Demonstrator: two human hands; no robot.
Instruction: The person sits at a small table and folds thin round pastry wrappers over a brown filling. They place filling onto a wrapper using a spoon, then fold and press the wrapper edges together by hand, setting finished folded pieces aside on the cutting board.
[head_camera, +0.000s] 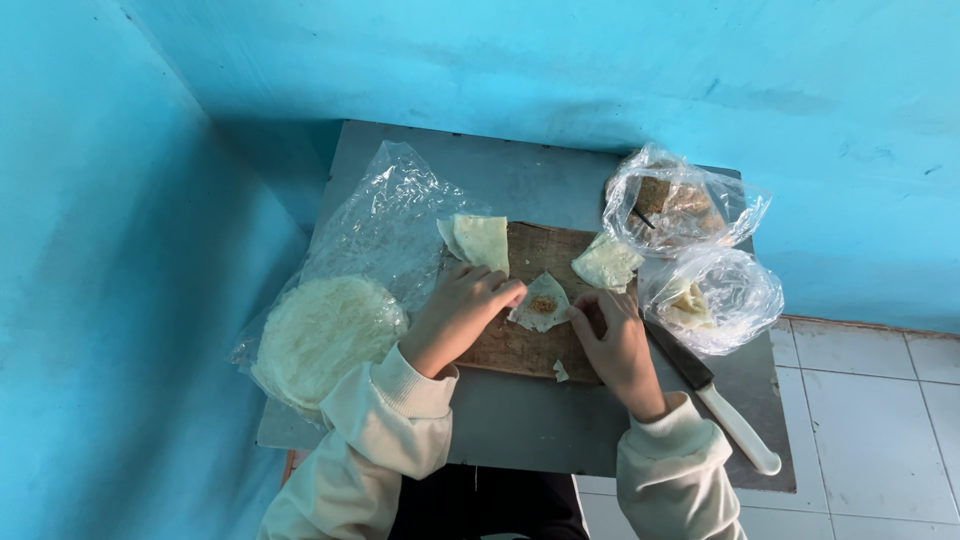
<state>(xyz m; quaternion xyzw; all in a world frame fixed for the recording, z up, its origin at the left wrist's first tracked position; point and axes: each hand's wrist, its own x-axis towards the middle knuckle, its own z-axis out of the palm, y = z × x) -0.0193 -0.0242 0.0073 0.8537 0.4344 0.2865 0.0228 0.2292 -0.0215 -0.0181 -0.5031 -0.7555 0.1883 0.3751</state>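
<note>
My left hand (462, 312) and right hand (612, 340) pinch the wrapper (538, 303) from both sides, fingertips closed on its edges, filling (542, 305) sitting between them on the board (530, 340). It looks thin, soft, light and likely to tear, so I'd grip only the edges. Cut wrappers (482, 240) lie just beyond my left fingers, another piece (606, 263) beyond my right. Knife (715, 398) beside my right wrist, bags (705, 255) further right, round stack (322, 335) left.

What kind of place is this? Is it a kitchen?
Probably a small home cooking corner: bright blue walls, a little grey table on a white tiled floor, with a wooden cutting board, a knife and thin dough wrappers laid out.
</note>
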